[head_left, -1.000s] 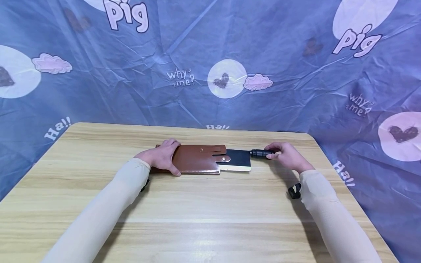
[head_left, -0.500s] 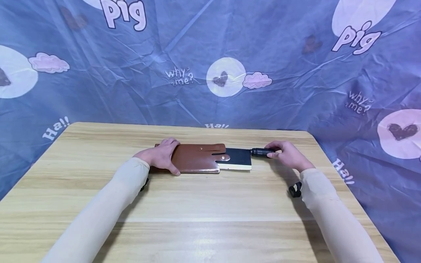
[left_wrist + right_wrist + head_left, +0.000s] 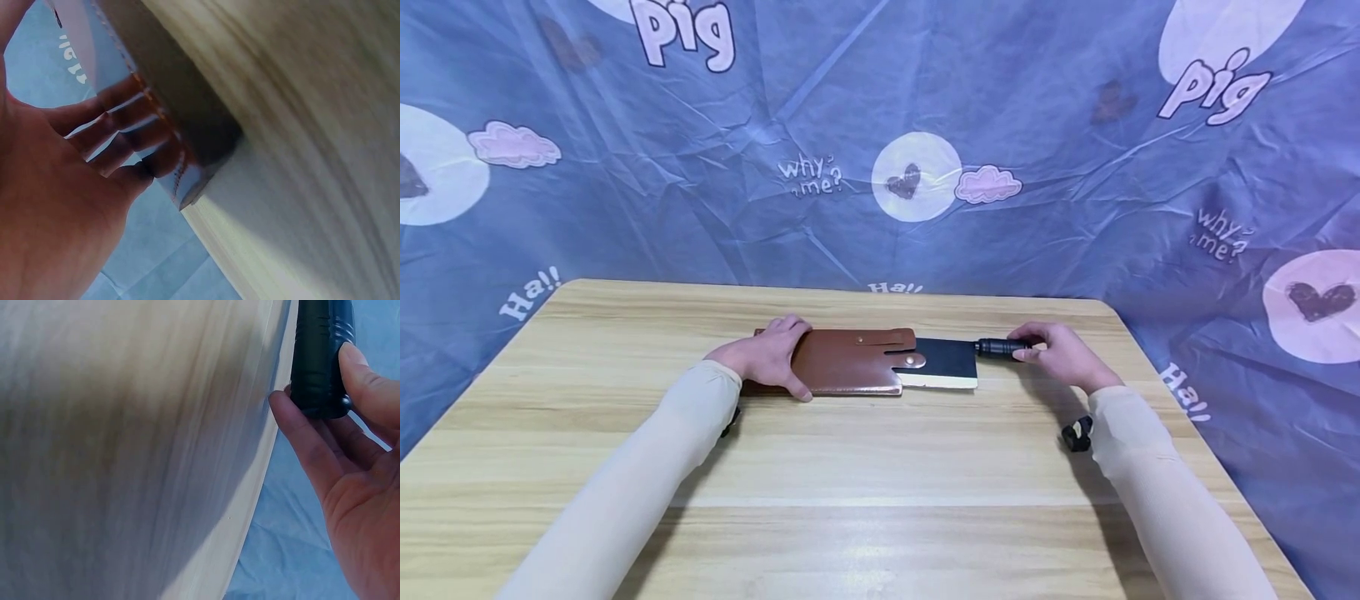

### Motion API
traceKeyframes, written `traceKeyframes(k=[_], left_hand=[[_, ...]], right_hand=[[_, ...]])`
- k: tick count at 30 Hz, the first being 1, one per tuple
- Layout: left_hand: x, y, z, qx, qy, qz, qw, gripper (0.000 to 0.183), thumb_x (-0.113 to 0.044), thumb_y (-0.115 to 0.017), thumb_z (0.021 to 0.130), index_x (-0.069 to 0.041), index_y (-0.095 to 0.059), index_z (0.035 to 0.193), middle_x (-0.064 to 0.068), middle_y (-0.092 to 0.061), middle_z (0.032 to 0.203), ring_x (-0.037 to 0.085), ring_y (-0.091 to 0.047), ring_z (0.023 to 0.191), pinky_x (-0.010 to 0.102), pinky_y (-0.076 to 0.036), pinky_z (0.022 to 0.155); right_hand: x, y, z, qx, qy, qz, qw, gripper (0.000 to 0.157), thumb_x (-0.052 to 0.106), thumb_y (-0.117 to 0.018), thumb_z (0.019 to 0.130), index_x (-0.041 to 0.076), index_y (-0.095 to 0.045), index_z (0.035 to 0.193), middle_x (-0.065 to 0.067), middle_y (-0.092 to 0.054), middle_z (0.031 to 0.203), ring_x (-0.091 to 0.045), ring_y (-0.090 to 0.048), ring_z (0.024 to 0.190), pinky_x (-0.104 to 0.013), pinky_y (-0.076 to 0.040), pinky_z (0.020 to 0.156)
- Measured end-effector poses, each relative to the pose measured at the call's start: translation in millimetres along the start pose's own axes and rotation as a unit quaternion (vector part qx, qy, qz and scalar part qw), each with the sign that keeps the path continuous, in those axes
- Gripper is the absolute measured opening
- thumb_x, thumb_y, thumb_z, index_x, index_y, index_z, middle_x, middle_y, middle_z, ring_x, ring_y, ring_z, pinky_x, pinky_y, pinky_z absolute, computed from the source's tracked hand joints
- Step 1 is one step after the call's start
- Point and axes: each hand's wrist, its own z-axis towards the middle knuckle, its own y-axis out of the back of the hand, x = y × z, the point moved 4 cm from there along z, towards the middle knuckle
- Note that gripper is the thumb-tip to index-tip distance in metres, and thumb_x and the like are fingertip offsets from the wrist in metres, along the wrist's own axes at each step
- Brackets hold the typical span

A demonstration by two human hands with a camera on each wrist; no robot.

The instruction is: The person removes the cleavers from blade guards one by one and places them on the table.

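1. Head view gives me a black cleaver lying on the far half of a pale wood-grain worktop, its flat dark blade partly inside a glossy brown leather-look sheath.
2. At the sheath's mouth, a brown rounded tab with a shiny round stud lies over the bared blade; I count it as being in the way. A bright strip runs along the blade's near edge.
3. Of the two bare hands, the left hand grips the sheath across its width, thumb at the near edge, fingers at the far one, hiding much of that end from me.
4. Right wrist view shows me the right hand pinching the butt of the ribbed black cylindrical handle between thumb and fingers.
5. Two cream long sleeves reach in from the near side, casting shadows; a small black object sits by the right wrist.
6. Creased blue cloth hangs behind the worktop, printed with pale discs, hearts, pink clouds and "pig".
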Motion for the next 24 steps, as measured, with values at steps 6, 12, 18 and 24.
traceKeyframes(k=[6,12,18,24], left_hand=[[-0.7,-0.2,-0.7,0.0,-0.002,0.001,1.0,0.108,-0.05,-0.079,0.055,0.001,-0.029,0.135,0.013,-0.027,0.133,0.03,-0.025,0.12,0.045,-0.028,0.095],[-2.1,0.4,-0.7,0.001,0.004,0.003,1.0,0.107,-0.049,-0.079,0.055,0.001,-0.028,0.135,0.013,-0.027,0.133,0.03,-0.026,0.119,0.045,-0.029,0.095],[-2.2,1.0,-1.4,-0.002,0.002,0.004,1.0,0.107,-0.049,-0.079,0.055,0.001,-0.028,0.135,0.014,-0.028,0.132,0.031,-0.026,0.119,0.045,-0.029,0.095],[-2.0,0.5,-1.8,-0.011,-0.006,0.001,0.9999,0.108,-0.049,-0.079,0.054,0.003,-0.029,0.134,0.015,-0.029,0.131,0.032,-0.027,0.117,0.046,-0.029,0.094]], right_hand=[[-2.5,0.8,-3.5,-0.002,-0.001,-0.006,1.0,0.025,0.012,-0.065,0.082,0.001,-0.062,0.104,-0.015,-0.061,0.101,-0.03,-0.053,0.099,-0.046,-0.035,0.088],[-4.8,1.8,-4.2,-0.011,0.008,-0.006,1.0,0.024,0.012,-0.065,0.082,0.001,-0.062,0.103,-0.015,-0.061,0.1,-0.03,-0.053,0.097,-0.045,-0.035,0.087],[-4.5,2.6,-3.8,-0.013,0.007,-0.002,1.0,0.025,0.012,-0.065,0.082,0.0,-0.062,0.103,-0.015,-0.061,0.1,-0.03,-0.053,0.097,-0.045,-0.035,0.087],[-3.8,3.5,-5.5,-0.018,0.007,0.005,1.0,0.024,0.011,-0.065,0.082,0.001,-0.062,0.103,-0.015,-0.061,0.099,-0.029,-0.054,0.096,-0.045,-0.036,0.086]])
